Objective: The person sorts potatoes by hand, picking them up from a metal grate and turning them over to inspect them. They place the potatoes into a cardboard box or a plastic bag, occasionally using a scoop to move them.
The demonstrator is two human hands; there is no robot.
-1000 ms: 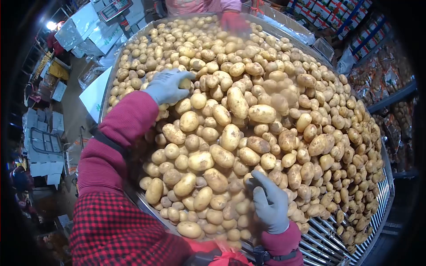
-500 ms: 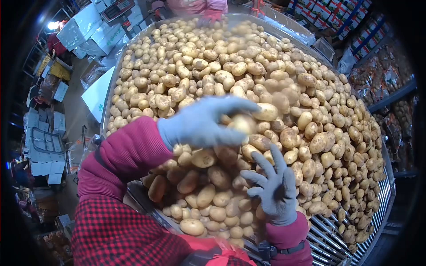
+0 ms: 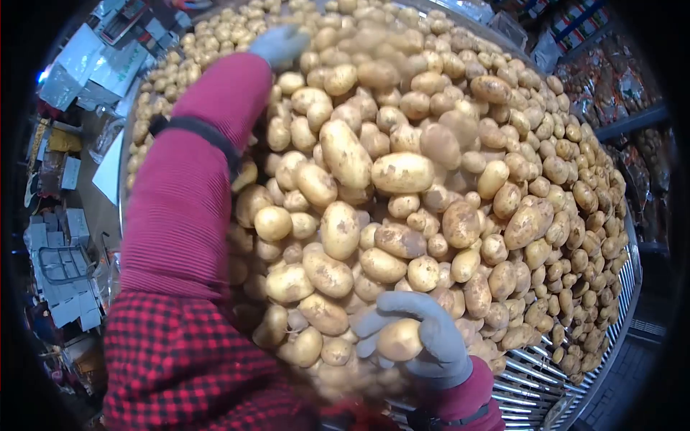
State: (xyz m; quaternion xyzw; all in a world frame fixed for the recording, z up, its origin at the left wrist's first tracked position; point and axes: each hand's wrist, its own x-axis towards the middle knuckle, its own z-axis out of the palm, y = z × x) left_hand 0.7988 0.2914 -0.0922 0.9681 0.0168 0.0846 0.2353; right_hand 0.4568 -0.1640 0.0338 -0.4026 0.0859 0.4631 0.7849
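Note:
My right hand (image 3: pixel 440 343), in a grey-blue glove, is low in the view. Its thumb and fingers curl round a yellow potato (image 3: pixel 399 340). Farther up, my left hand (image 3: pixel 280 44), gloved the same way, reaches over the far part of the potato heap (image 3: pixel 402 172). The fingers there are small and partly hidden among the potatoes, so their grip does not show. Large and small potatoes, some with brown patches, lie between the two hands.
Metal roller bars (image 3: pixel 535 384) run under the heap at the lower right. White boxes (image 3: pixel 72 68) stand on the floor at the left, beside a folded metal cart (image 3: pixel 63 264). Bagged goods (image 3: pixel 611 86) are stacked at the right.
My left hand has gone from the near middle to the far side of the heap. My right hand, open before, is now closed round a potato. The view has shifted.

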